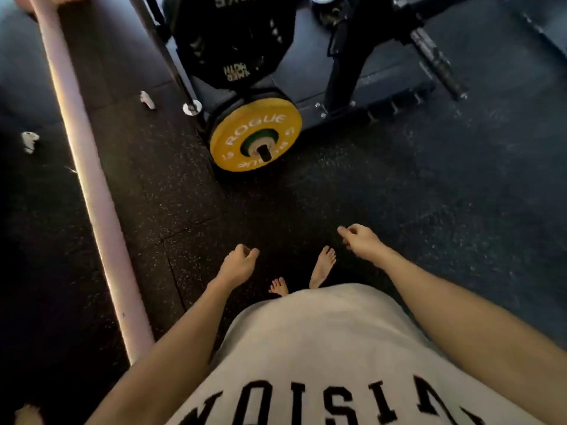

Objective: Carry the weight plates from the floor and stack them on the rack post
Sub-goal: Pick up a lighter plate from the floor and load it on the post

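Observation:
A yellow weight plate (239,139) hangs on a low rack post (264,152) near the floor, with a smaller green plate (260,137) and a white one in front of it. A large black plate (233,35) sits on the rack above. My left hand (237,262) hangs in front of me with loosely curled fingers and holds nothing. My right hand (357,239) is likewise loosely curled and holds nothing. Both hands are well short of the rack. My bare feet stand on the dark rubber floor (399,194) below them.
A thick pale pole (89,167) slants across the left side. The black rack frame (340,72) stands on a dark platform behind the plates. Two small white objects (29,142) lie on the floor at the left.

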Motion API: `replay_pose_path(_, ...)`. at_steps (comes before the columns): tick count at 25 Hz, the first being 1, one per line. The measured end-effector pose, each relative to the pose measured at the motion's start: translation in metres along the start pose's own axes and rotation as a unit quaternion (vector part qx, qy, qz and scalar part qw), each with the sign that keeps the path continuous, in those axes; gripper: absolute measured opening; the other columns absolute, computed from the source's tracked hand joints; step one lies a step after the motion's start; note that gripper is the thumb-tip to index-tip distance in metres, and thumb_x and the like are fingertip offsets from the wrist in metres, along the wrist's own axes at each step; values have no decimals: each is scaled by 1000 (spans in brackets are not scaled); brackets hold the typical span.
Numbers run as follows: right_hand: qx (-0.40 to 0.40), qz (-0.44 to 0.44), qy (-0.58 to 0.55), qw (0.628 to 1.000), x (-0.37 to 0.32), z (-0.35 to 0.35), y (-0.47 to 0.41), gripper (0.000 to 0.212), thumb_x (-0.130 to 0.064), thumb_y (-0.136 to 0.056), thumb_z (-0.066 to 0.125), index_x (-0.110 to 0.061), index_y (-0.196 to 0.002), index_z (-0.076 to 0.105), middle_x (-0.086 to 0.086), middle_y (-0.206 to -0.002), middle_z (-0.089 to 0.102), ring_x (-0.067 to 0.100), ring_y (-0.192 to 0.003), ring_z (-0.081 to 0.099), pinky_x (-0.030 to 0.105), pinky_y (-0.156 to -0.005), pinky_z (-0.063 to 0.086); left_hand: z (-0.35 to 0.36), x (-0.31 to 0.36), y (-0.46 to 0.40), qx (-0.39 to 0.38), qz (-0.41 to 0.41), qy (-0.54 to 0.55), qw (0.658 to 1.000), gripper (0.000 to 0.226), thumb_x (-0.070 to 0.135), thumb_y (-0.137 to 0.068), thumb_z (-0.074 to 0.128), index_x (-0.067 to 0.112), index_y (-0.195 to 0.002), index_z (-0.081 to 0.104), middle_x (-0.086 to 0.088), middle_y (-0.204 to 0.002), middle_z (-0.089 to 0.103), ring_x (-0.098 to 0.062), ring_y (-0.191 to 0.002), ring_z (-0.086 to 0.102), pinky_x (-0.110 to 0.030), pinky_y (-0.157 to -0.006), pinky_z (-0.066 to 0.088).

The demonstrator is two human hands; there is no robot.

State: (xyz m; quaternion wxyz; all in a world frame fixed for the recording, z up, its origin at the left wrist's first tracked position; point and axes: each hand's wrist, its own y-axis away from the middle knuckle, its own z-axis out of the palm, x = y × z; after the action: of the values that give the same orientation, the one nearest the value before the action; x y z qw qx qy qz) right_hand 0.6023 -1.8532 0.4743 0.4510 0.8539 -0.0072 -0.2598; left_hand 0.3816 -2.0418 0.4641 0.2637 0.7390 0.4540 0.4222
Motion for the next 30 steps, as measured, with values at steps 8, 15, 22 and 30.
replay_pose_path(8,55,151,-175,971,162,-14,42,30,-37,-99,51,-9,-101,62,11,-96,69,20,-78,60,31,-62,46,58,21,-15,-168,46,-255,951,45,38,-99,46,6,-131,50,-15,-130,56,-30,-116,56,-35,-95,46)
replay_pose_path(15,130,213,-322,913,300,-49,79,27,-37,-98,53,-13,-95,62,14,-102,70,21,-78,61,29,-60,48,152,164,-29,-184,132,-381,896,37,41,-97,48,13,-121,54,-10,-111,62,-27,-99,62,-37,-87,50)
replay_pose_path(22,120,248,-349,896,427,-120,101,38,-36,-98,53,-2,-111,62,20,-104,69,26,-82,62,30,-64,53,310,302,18,-205,206,-425,857,29,38,-97,50,15,-115,55,-5,-112,61,-24,-101,58,-36,-83,46)
replay_pose_path(30,101,222,-410,879,489,-225,58,30,-31,-100,50,-5,-110,61,8,-83,59,20,-69,55,27,-59,46,413,415,13,-188,225,-448,844,29,32,-98,49,13,-118,57,-8,-120,60,-23,-103,55,-33,-84,42)
